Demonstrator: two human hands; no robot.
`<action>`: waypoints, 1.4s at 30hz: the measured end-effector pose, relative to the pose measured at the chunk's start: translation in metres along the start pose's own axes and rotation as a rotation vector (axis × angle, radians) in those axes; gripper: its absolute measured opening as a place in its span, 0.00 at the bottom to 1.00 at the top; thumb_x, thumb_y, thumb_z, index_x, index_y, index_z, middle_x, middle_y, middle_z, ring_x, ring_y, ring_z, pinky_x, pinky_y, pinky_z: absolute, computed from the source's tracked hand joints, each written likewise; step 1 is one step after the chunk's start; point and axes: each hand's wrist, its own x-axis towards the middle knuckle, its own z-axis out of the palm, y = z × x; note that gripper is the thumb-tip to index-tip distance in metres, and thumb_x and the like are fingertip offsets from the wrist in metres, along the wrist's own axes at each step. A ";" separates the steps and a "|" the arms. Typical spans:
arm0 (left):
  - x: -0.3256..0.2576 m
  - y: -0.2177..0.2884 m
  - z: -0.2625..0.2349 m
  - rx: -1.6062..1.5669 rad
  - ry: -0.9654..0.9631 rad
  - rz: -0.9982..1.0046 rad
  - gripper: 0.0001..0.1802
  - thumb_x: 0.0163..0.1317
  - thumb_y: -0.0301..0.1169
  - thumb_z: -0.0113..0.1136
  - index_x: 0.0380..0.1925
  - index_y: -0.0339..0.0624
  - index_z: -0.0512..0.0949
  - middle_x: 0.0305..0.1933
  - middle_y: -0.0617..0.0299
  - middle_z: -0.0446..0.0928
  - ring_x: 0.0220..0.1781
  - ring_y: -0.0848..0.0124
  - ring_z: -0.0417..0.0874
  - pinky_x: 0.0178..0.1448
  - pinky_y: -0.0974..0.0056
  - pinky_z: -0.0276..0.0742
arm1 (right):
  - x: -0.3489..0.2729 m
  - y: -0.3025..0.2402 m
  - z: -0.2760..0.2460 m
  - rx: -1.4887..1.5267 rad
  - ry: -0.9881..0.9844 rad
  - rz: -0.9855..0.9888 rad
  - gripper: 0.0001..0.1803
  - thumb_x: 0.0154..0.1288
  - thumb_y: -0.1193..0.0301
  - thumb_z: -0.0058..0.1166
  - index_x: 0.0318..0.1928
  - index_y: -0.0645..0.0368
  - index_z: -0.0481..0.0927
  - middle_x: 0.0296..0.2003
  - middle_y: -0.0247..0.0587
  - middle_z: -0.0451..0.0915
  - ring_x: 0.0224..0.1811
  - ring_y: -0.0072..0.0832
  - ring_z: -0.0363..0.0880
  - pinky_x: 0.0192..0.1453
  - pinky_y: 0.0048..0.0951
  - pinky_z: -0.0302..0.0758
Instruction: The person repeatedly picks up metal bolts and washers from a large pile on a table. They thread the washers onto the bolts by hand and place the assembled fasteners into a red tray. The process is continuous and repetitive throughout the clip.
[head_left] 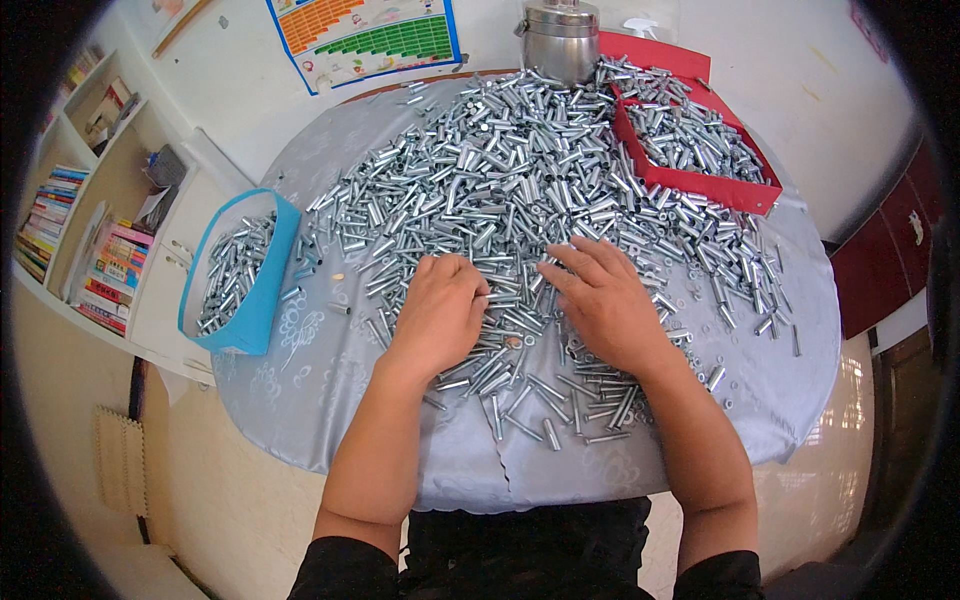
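A wide heap of silvery metal bolts and sleeves covers the middle of the round table. My left hand rests at the near side of the heap, its fingers curled inward; whatever they grip is hidden beneath them. Just to its right, my right hand reaches over the pieces with fingers apart and tips down among them. I see nothing plainly held in it. Between and below the hands lie looser bolts, along with small nuts scattered to the right.
A blue box of metal pieces stands at the table's left edge. At the back right sits a red box, also filled. Behind the heap is a steel pot. A silvery tablecloth covers the table; a bookshelf stands left.
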 end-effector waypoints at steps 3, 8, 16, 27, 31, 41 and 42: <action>0.003 0.001 0.002 -0.094 0.160 -0.026 0.08 0.57 0.23 0.58 0.38 0.38 0.78 0.38 0.55 0.77 0.43 0.58 0.75 0.49 0.57 0.71 | -0.002 0.002 0.007 0.009 -0.077 0.039 0.22 0.55 0.74 0.53 0.54 0.53 0.78 0.54 0.38 0.76 0.63 0.40 0.69 0.70 0.45 0.61; 0.006 0.009 0.003 -0.374 0.295 -0.128 0.06 0.63 0.26 0.57 0.38 0.37 0.79 0.34 0.58 0.78 0.33 0.69 0.76 0.39 0.66 0.72 | -0.003 0.008 0.008 0.108 -0.081 0.108 0.18 0.52 0.74 0.60 0.46 0.54 0.80 0.48 0.38 0.77 0.56 0.39 0.72 0.63 0.42 0.67; 0.002 0.018 0.019 -0.621 0.164 -0.200 0.08 0.63 0.27 0.57 0.39 0.37 0.81 0.35 0.57 0.78 0.33 0.68 0.78 0.38 0.66 0.73 | -0.006 0.011 0.005 0.200 -0.004 0.197 0.11 0.56 0.71 0.59 0.41 0.54 0.80 0.37 0.40 0.78 0.44 0.41 0.77 0.49 0.40 0.74; 0.002 0.030 0.029 -0.635 0.130 -0.121 0.06 0.62 0.24 0.60 0.38 0.38 0.82 0.33 0.64 0.77 0.33 0.76 0.75 0.37 0.71 0.70 | -0.016 0.006 -0.019 0.187 -0.020 0.275 0.09 0.63 0.69 0.56 0.43 0.54 0.79 0.33 0.43 0.77 0.37 0.43 0.78 0.40 0.42 0.75; 0.002 0.028 0.032 -0.639 0.139 -0.121 0.06 0.62 0.24 0.60 0.38 0.38 0.82 0.33 0.63 0.76 0.33 0.76 0.75 0.36 0.71 0.70 | -0.015 0.006 -0.021 0.199 -0.040 0.257 0.09 0.62 0.69 0.56 0.43 0.54 0.79 0.33 0.43 0.77 0.38 0.44 0.79 0.41 0.42 0.76; 0.000 0.030 0.035 -0.853 0.035 -0.230 0.08 0.64 0.23 0.59 0.41 0.33 0.82 0.35 0.60 0.81 0.34 0.75 0.83 0.38 0.72 0.77 | -0.019 0.004 -0.019 0.359 0.046 0.253 0.10 0.59 0.75 0.59 0.43 0.57 0.81 0.33 0.45 0.79 0.35 0.45 0.80 0.39 0.40 0.77; -0.001 0.030 0.035 -0.874 0.016 -0.241 0.08 0.64 0.23 0.59 0.41 0.32 0.82 0.36 0.59 0.82 0.35 0.75 0.84 0.39 0.72 0.78 | -0.019 0.003 -0.019 0.364 0.040 0.258 0.10 0.59 0.75 0.59 0.43 0.57 0.81 0.33 0.46 0.80 0.36 0.45 0.80 0.39 0.40 0.77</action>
